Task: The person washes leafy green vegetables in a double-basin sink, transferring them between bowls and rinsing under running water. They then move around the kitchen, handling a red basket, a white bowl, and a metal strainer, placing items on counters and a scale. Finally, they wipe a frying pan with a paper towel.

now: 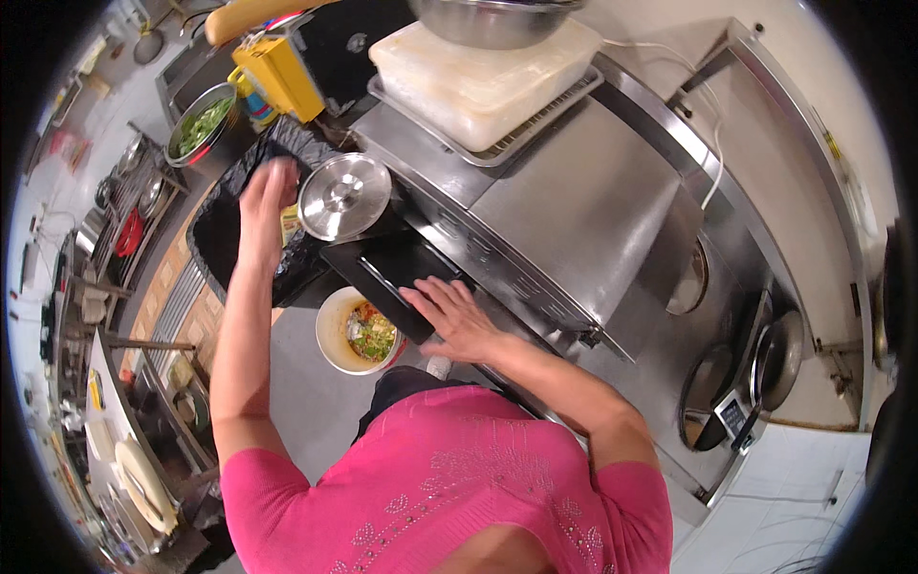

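Observation:
My left hand (269, 188) is blurred by motion above a bin lined with a black plastic bag (222, 215). Its fingers look bent, and the blur hides whether it holds anything. Beside it, a round stainless steel lid (346, 196) covers a pot. My right hand (453, 317) lies with spread fingers over the near end of a black rectangular tray (398, 265), which juts out from the front of a steel appliance (574, 208). Below the tray, a white bucket (331, 326) on the floor holds mixed food scraps (371, 333).
A white lidded plastic tub (488, 86) rests on a metal tray (495, 158) atop the appliance, under a steel bowl (495, 25). Cut greens (204, 129) fill a pot at upper left, near a yellow container (283, 75). Frying pans (782, 359) sit at right.

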Motion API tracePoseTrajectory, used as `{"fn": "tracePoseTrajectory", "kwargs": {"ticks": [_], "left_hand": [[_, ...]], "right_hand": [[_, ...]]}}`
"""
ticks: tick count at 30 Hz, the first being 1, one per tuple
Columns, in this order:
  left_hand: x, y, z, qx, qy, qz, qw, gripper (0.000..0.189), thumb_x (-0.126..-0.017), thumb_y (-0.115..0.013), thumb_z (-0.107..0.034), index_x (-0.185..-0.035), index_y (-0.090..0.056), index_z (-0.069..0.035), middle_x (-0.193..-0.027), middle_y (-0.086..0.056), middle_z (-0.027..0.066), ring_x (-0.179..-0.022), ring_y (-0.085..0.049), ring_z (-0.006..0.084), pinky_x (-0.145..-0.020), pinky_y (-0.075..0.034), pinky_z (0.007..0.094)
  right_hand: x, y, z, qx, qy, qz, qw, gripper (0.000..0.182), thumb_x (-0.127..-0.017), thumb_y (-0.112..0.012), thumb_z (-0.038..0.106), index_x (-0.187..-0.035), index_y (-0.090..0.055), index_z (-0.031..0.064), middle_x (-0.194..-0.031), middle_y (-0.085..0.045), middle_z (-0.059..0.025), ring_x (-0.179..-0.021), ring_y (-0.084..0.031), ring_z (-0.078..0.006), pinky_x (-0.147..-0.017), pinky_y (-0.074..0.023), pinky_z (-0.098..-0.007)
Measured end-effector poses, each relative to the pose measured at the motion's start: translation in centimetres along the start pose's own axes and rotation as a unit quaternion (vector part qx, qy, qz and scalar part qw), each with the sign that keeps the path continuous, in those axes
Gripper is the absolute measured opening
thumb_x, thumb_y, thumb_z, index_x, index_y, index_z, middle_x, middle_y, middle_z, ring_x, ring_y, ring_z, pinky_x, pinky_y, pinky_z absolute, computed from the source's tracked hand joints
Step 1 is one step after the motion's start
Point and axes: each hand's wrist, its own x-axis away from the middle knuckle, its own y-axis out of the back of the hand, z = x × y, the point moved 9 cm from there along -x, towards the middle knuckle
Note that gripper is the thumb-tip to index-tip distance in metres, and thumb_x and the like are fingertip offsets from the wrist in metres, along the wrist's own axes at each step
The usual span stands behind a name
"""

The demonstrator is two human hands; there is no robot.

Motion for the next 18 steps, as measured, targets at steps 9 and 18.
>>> {"fn": "tracePoseTrajectory", "kwargs": {"ticks": [9, 18], "left_hand": [[6.6, 0.1, 5.8, 0.066, 0.03, -0.025, 0.997, 0.038, -0.093, -0.043, -0.036, -0.114, -0.052, -0.005, -0.108, -0.056, 0.0054, -0.101, -0.052, 0.0149, -0.084, -0.041, 0.0304], [14.3, -18.3, 1.0, -0.112, -0.214, 0.293, 0.925, 0.046, -0.081, -0.058, -0.015, -0.122, -0.041, -0.003, -0.131, -0.038, 0.0166, -0.123, -0.036, 0.029, -0.099, -0.03, 0.0396]], "right_hand": [[2.4, 14.0, 0.8, 0.125, 0.005, -0.328, 0.936, 0.037, -0.073, -0.065, 0.014, -0.101, -0.052, -0.0055, -0.078, -0.059, -0.0156, -0.062, -0.058, -0.0277, -0.057, -0.048, -0.0346], [16.6, 26.0, -24.0, -0.164, -0.546, -0.468, 0.676, 0.034, -0.065, -0.071, 0.01, -0.092, -0.059, -0.0078, -0.083, -0.063, -0.0132, -0.074, -0.06, -0.0245, -0.068, -0.0483, -0.036]]}}
